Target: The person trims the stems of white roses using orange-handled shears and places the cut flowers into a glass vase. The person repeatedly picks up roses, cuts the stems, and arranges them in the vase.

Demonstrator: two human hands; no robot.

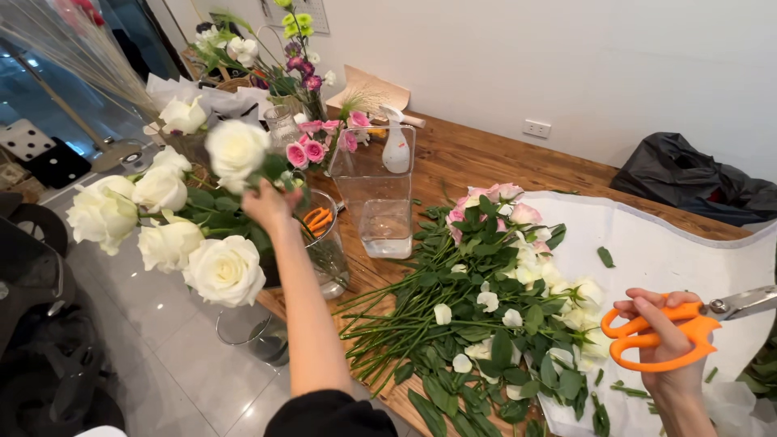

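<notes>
Head view: left hand (269, 202) grip pinching white rose (236, 148) stem, left of clear vase (375, 190). Right hand (665, 340) grip pressed around orange scissors (660, 333), right of vase.

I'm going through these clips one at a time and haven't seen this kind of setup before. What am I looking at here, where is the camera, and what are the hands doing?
There is no machine: one camera sits on a person's head and looks down at their two bare hands. The left hand reaches into a bunch of white roses at the left edge of a wooden table. The right hand holds orange-handled scissors, blades pointing right. Between the hands lies a pile of cut flowers, white and pink with long green stems, partly on white paper. Behind it stands a clear rectangular vase with a little water and a white spray bottle. A black bag lies at the far right.
</notes>
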